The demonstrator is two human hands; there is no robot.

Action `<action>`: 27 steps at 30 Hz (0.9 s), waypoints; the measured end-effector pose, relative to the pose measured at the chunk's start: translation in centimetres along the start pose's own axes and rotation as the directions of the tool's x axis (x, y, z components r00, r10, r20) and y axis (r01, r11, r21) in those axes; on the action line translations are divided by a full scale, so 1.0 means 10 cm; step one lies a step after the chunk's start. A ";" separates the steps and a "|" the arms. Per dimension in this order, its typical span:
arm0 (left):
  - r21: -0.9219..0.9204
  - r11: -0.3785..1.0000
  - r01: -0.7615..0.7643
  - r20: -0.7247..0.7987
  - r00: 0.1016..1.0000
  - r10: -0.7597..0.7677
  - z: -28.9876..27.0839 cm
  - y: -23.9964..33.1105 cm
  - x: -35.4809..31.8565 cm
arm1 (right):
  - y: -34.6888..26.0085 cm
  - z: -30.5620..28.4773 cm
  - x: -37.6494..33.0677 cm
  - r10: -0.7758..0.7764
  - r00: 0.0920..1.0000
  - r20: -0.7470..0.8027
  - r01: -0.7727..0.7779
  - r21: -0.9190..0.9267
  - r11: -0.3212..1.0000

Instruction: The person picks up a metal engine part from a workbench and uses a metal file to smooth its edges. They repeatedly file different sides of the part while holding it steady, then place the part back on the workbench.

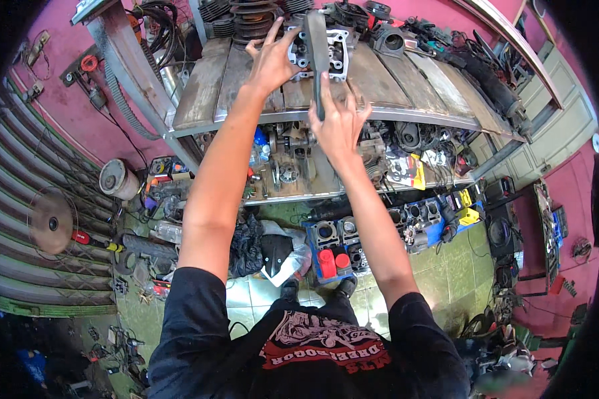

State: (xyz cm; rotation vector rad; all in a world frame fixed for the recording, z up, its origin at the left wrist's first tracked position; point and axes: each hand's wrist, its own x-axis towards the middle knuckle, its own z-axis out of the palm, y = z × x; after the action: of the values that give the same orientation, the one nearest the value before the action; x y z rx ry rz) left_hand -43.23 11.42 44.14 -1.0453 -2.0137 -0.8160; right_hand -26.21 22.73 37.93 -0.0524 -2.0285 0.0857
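A pale metal engine cylinder head (339, 54) lies on the plank bench top, its face full of openings. Along its left edge, my left hand (271, 65) holds it between thumb and index finger, the other fingers spread. A long grey bar (317, 43), which looks like a sharpening stone, lies lengthwise across the cylinder head and hides its middle. My right hand (338, 126) grips the bar's near end at the bench's front edge, with the thumb on its left side and the index finger laid along it.
Behind the cylinder head stand finned engine cylinders (253, 20). Greasy metal parts (387, 41) sit to the right on the bench (373, 76). A lower shelf (299, 193) holds more parts. On the floor are a blue tray (311, 249) of engine parts and a fan (52, 221).
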 end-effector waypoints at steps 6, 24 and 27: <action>0.165 0.986 -0.009 -0.001 1.000 0.009 0.06 -0.11 0.07 | -0.03 -0.12 -0.63 -0.002 0.992 0.128 -0.010 0.093 0.996; 0.094 0.995 0.022 0.028 0.999 -0.024 0.01 0.00 0.03 | -0.05 -0.13 -0.28 0.058 0.997 0.044 -0.059 0.013 0.998; 0.111 0.994 -0.021 0.024 1.000 0.019 -0.03 0.03 0.07 | -0.02 -0.10 -0.01 0.091 0.996 -0.010 -0.091 0.001 0.996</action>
State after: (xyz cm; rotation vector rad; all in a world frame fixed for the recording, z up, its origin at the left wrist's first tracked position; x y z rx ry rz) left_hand -43.12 11.60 44.92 -1.0133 -2.0399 -0.6760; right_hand -25.26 22.58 38.33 -0.1442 -2.0155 0.1431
